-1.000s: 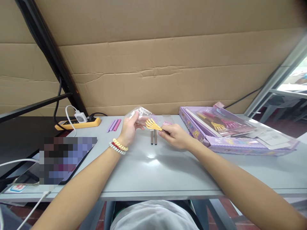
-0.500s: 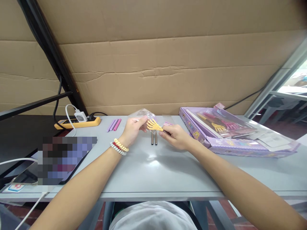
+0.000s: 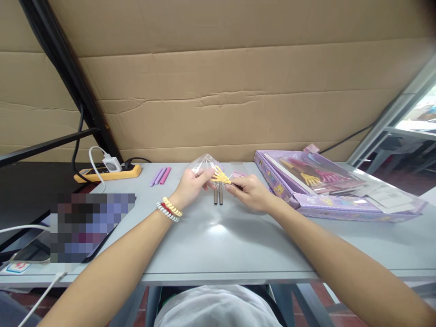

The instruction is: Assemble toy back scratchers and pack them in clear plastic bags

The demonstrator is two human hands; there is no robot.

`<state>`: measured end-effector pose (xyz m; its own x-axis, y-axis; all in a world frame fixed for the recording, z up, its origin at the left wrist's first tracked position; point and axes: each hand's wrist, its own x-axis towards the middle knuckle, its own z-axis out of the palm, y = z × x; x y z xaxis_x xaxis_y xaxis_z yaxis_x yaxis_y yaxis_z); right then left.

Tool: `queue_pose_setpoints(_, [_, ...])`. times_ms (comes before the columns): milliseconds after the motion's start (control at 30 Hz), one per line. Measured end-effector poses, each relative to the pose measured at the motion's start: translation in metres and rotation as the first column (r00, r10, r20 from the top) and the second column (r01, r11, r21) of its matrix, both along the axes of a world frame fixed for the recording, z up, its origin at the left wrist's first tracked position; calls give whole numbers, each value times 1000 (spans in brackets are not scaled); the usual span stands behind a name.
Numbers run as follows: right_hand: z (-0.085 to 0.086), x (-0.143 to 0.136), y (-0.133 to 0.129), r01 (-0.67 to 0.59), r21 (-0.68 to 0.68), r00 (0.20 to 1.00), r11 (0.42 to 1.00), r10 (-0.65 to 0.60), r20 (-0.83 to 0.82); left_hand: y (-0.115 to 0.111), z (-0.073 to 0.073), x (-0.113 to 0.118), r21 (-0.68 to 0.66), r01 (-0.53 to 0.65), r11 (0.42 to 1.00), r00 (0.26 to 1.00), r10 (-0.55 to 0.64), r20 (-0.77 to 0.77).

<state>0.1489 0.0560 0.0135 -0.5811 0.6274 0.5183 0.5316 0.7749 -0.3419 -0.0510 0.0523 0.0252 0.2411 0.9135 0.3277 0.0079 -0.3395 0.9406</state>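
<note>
Between my hands is a yellow hand-shaped piece (image 3: 222,175) with a dark shaft. My right hand (image 3: 251,192) is closed around the shaft. My left hand (image 3: 191,186) pinches the yellow finger tips, and a crumpled clear plastic bag (image 3: 203,162) shows just behind it; whether that hand also grips the bag is hard to tell. Below the yellow piece, two metal tubes (image 3: 218,196) lie side by side on the grey table (image 3: 218,250). Further left lie purple and pink sticks (image 3: 161,176).
A purple box (image 3: 340,211) with bagged yellow and pink hand-shaped pieces (image 3: 320,176) and papers stands at the right. At the left are a yellow power strip (image 3: 131,172) with a white charger (image 3: 111,162), cables, and a blurred tablet (image 3: 98,227). Cardboard (image 3: 204,72) rises behind.
My left hand has moved slightly right, onto the fingers of the yellow piece, and the bag has shifted with it. My right hand keeps its hold on the shaft.
</note>
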Motion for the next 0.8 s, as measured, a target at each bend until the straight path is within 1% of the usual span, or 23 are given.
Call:
queue_pose_setpoints(100, [2,-1,-1,19,-33,1000,999,-18,8,-1,1,2,4,-30,1000,1000,30,-2])
queue_pose_setpoints(233, [2,-2,-2,21,-46,1000,999,-20,9,-1,0,3,-49,32,998,998,-29,50])
queue_pose_setpoints(333, [1,-3,-2,18,-38,1000,999,-18,13,-2,1,3,-82,64,995,997,-60,57])
queue_pose_setpoints(467, [1,-5,-4,29,-44,999,999,-29,14,-4,2,4,-71,87,994,995,-84,50])
queue_pose_setpoints(600, [5,-6,-6,17,-76,1000,997,-17,2,-4,4,3,-54,135,989,987,-129,97])
queue_pose_setpoints(700, [8,-5,-6,6,-156,999,988,-1,33,0,9,-3,-51,85,995,983,-75,170])
queue_pose_setpoints(800, [8,-4,-4,17,-198,998,980,-5,61,7,14,-14,-49,-25,998,954,38,297])
